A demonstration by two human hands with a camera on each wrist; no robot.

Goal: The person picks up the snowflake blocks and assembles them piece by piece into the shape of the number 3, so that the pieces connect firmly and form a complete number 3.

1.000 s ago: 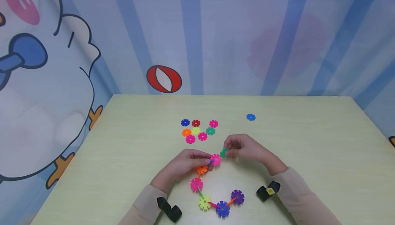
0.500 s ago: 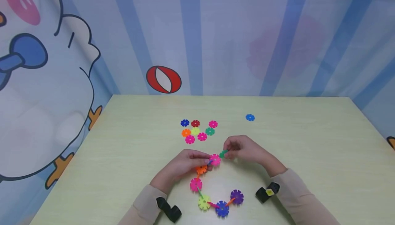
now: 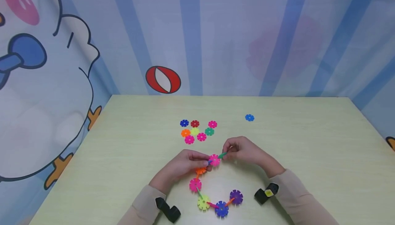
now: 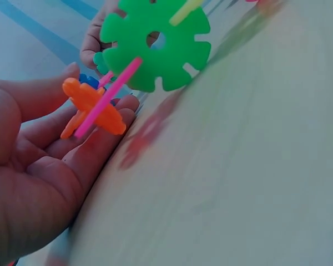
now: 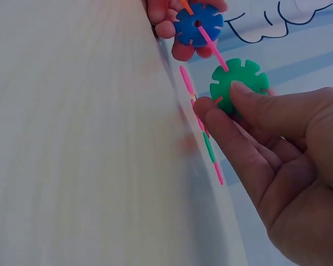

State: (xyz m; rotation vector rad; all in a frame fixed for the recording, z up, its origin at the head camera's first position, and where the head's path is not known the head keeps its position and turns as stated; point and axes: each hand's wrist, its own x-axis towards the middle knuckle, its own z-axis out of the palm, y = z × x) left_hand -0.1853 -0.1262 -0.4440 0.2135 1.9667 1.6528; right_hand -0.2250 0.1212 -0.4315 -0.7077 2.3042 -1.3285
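A curved chain of notched plastic discs runs over the table. My left hand pinches a blue disc between an orange disc and a pink disc. Thumb and fingers of my right hand pinch a green disc, whose edge meets the pink one, seen edge-on in the right wrist view. Towards me the chain goes on through a pink disc, a yellow disc, a blue disc and a purple disc. Another green disc shows large in the left wrist view.
Beyond the hands, several loose discs lie in a cluster, among them a dark red disc and a green disc. A lone blue disc lies farther right. A printed curtain hangs behind the table.
The green disc in my right hand has turned from showing its face to nearly edge-on beside the pink disc. My left hand keeps its hold on the chain.
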